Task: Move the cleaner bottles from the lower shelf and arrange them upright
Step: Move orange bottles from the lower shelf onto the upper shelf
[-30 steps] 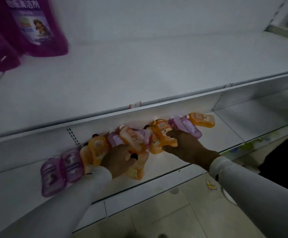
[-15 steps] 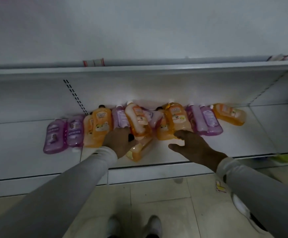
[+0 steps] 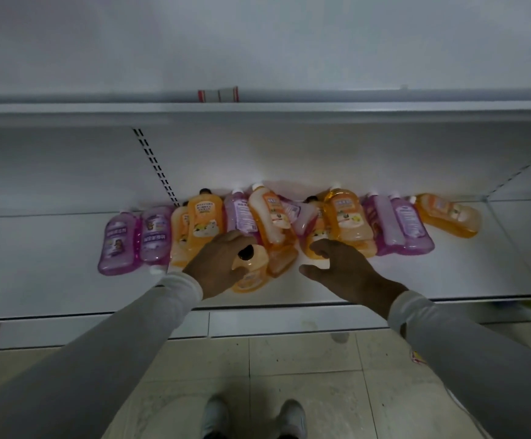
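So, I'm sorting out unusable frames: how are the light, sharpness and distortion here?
Head view: dim and grey, brightest on the orange and purple plastic cleaner bottles lying on the white lower shelf; labels too soft to read; both hands slightly blurred; wide-angle bending shows in the slanted slotted upright.

Left hand (image 3: 218, 267) now gripping front orange bottle (image 3: 251, 274).

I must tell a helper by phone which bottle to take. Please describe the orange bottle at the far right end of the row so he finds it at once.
Look at the lower shelf, where orange and purple bottles lie in a row along the back. Follow the row to its right end. The orange bottle there lies past the last purple bottle, slanted with its white cap toward the purple one, and nothing lies beyond it.
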{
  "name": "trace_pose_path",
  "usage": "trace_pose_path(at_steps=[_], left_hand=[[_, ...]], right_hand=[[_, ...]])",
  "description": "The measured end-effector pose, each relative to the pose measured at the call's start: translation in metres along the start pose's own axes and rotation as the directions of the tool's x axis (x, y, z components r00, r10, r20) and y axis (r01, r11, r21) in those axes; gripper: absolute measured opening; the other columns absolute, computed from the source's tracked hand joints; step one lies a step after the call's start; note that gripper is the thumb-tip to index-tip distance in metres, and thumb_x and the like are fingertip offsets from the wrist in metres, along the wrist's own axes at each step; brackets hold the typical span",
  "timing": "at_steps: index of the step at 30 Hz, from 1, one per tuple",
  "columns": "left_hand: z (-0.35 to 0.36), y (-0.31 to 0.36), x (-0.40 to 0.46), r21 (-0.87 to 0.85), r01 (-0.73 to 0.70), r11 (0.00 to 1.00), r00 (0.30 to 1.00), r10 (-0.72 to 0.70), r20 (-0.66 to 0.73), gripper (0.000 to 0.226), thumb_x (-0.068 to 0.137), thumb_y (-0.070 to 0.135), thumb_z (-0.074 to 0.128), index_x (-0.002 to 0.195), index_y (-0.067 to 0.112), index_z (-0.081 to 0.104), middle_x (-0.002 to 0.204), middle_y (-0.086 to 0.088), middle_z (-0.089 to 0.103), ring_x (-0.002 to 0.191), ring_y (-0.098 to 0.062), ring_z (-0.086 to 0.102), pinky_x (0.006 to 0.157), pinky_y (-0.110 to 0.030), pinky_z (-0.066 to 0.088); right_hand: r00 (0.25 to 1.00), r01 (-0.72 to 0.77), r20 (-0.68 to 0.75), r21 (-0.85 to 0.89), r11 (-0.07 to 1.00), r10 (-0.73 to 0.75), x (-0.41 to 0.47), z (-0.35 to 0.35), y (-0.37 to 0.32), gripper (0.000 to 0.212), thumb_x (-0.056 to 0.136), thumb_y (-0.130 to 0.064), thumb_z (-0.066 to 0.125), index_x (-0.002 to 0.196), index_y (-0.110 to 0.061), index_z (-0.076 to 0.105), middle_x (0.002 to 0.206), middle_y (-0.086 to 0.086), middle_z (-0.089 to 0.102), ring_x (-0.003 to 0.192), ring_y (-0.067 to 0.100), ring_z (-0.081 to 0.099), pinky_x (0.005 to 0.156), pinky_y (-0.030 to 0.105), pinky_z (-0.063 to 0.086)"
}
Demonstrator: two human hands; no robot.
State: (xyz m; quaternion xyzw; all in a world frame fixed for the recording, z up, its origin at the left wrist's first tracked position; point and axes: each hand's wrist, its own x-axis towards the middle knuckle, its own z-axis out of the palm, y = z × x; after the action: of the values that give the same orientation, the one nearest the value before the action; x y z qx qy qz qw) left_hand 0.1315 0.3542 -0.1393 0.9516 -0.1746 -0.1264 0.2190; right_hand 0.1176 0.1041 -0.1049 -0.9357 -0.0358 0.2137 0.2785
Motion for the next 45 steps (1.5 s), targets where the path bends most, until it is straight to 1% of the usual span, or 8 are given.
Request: trace_pose_path(at_steps=[4, 18, 23, 28, 32, 34, 40, 45], left_hand=[[0.023, 0.001, -0.003, -0.151, 0.139, 0.979, 0.989, -0.146, -0.032, 0.065, 0.081, 0.029, 0.073, 0.136, 0.025, 0.038, 0.139, -0.003, 0.048, 0.127, -0.025, 0.046, 0.105, -0.035, 0.04], [-0.036, -0.108, -0.078, -0.299, 0.167, 0.94, 0.976, -0.2, -0.085, 0.055, 0.08, 0.034, 0.073, 0.128, 0.024, 0.048, 0.127, 0.003, 0.057, 0.117, -0.018, 0.054, 0.101, -0.037, 0.046], [-0.051, -0.17, -0.117, -0.289, 0.219, 0.932, 0.952, -0.269, -0.144, 0.049, 0.08, 0.041, 0.072, 0.122, 0.027, 0.053, 0.117, 0.006, 0.061, 0.107, -0.016, 0.058, 0.085, -0.018, 0.046], [-0.062, -0.213, -0.135, -0.316, 0.226, 0.921, 0.949, -0.281, -0.141, 0.062, 0.069, 0.064, 0.055, 0.121, 0.032, 0.052, 0.114, 0.009, 0.062, 0.103, -0.011, 0.059, 0.088, -0.025, 0.05], [-0.067, -0.236, -0.143, -0.295, 0.205, 0.933, 0.956, -0.256, -0.146, 0.055, 0.075, 0.053, 0.065, 0.123, 0.03, 0.052, 0.116, 0.011, 0.062, 0.106, -0.01, 0.058, 0.092, -0.031, 0.051], [-0.068, -0.241, -0.144, -0.276, 0.194, 0.941, 0.958, -0.242, -0.151, 0.051, 0.08, 0.041, 0.072, 0.124, 0.029, 0.051, 0.116, 0.009, 0.061, 0.106, -0.011, 0.058, 0.092, -0.03, 0.049], [-0.066, -0.246, -0.142, -0.287, 0.159, 0.945, 0.969, -0.206, -0.14, 0.052, 0.082, 0.035, 0.072, 0.127, 0.028, 0.047, 0.118, 0.009, 0.059, 0.107, -0.01, 0.055, 0.092, -0.023, 0.046], [-0.064, -0.25, -0.141, -0.314, 0.157, 0.936, 0.971, -0.204, -0.123, 0.055, 0.077, 0.043, 0.069, 0.125, 0.028, 0.048, 0.117, 0.009, 0.059, 0.107, -0.01, 0.055, 0.092, -0.024, 0.047]], right_hand=[[1.0, 0.022, -0.007, 0.003, 1.0, -0.022, 0.007, 0.014, -0.008, 0.055, 0.088, -0.044, 0.064, 0.134, -0.018, 0.051, 0.135, 0.0, 0.056, 0.124, 0.019, 0.051, 0.105, 0.031, 0.041], [0.998, 0.067, 0.016, 0.058, 0.996, -0.068, 0.06, 0.073, -0.11, 0.045, 0.093, -0.033, 0.061, 0.133, -0.014, 0.053, 0.135, 0.006, 0.055, 0.124, 0.027, 0.05, 0.1, 0.03, 0.039], [0.998, 0.056, -0.026, 0.034, 0.998, -0.055, 0.1, 0.108, -0.159, 0.043, 0.097, -0.039, 0.05, 0.135, -0.018, 0.047, 0.133, 0.003, 0.054, 0.122, 0.024, 0.052, 0.105, 0.036, 0.04], [0.994, -0.052, -0.097, -0.022, 0.998, 0.05, 0.13, 0.118, -0.186, 0.014, 0.1, -0.028, 0.047, 0.106, -0.016, 0.048, 0.101, 0.008, 0.059, 0.096, 0.024, 0.059, 0.091, 0.033, 0.049], [0.983, -0.167, -0.086, -0.068, 0.984, 0.161, 0.137, 0.12, -0.208, 0.016, 0.103, -0.019, 0.04, 0.109, -0.012, 0.053, 0.116, 0.01, 0.06, 0.111, 0.029, 0.057, 0.092, 0.026, 0.042], [0.967, -0.214, -0.134, 0.025, 0.977, 0.215, 0.143, 0.125, -0.213, 0.015, 0.101, -0.025, 0.045, 0.105, -0.012, 0.052, 0.109, 0.006, 0.061, 0.1, 0.028, 0.058, 0.083, 0.016, 0.039], [0.957, -0.282, 0.067, 0.458, 0.843, 0.283, 0.174, 0.157, -0.198, 0.081, 0.056, -0.054, 0.076, 0.121, -0.011, 0.055, 0.111, 0.006, 0.064, 0.103, 0.027, 0.062, 0.085, 0.04, 0.052], [0.951, -0.3, 0.147, 0.649, 0.699, 0.272, 0.167, 0.159, -0.195, 0.055, 0.077, -0.04, 0.077, 0.121, -0.017, 0.053, 0.115, -0.001, 0.063, 0.108, 0.024, 0.059, 0.094, 0.043, 0.048]])
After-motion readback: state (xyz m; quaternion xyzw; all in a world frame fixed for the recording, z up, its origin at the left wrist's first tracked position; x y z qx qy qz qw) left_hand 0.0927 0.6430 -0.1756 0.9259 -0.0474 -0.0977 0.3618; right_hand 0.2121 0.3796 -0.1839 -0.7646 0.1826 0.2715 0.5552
